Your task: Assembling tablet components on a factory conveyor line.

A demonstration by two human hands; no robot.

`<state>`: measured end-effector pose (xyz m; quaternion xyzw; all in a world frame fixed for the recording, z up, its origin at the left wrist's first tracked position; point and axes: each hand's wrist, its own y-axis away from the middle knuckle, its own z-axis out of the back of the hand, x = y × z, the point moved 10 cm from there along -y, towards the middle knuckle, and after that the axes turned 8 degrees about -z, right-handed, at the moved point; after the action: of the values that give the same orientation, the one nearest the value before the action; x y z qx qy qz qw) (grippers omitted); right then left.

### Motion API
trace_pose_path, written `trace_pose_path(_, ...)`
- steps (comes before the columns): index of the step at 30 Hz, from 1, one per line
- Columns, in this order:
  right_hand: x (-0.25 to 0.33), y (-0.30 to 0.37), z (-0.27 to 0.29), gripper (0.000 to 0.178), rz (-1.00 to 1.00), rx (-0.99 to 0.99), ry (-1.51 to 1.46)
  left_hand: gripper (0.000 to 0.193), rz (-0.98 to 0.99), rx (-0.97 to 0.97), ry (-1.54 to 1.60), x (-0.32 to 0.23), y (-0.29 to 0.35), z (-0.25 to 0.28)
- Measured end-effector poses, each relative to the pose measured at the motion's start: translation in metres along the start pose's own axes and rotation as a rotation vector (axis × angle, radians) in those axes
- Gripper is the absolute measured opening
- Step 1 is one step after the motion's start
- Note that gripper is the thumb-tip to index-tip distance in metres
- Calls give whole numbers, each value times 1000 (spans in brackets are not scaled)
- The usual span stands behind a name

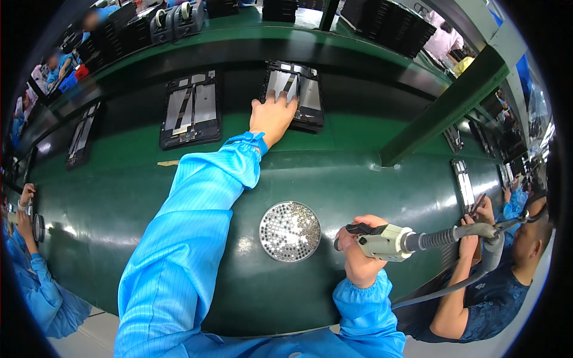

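Observation:
My left hand (274, 118) reaches out to the far side of the bench, its spread fingers resting on the opened tablet (310, 95). This tablet has a black frame and silvery panels inside, and the fingers hide part of it. Closer to me, my right hand (363, 262) is wrapped round a grey-green electric screwdriver (387, 243). The tool lies sideways, with a ribbed hose or cable leading off to the right; its bit does not show clearly. Left of the right hand sits a round dish (290, 231) of small screws and dark round pieces.
More opened tablets lie along the far strip, one (191, 110) left of my hand and another (83, 134) farther left. A green post (444, 107) slants across the right. Co-workers sit at both ends; the right one's hands (468, 238) are near another tablet (463, 185).

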<state>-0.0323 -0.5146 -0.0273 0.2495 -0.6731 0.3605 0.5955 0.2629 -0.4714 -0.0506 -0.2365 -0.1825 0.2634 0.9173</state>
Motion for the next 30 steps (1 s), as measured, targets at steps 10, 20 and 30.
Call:
trace_pose_path(10,18,6,2,36,136,-39,-44,41,-93,-187,-27,-10,126,176)
trace_pose_path(20,6,-10,6,33,67,-72,-124,39,74,191,-59,-46,273,218)
trace_pose_path(30,-5,-9,-3,39,23,-34,-131,45,-78,107,647,-69,253,208)
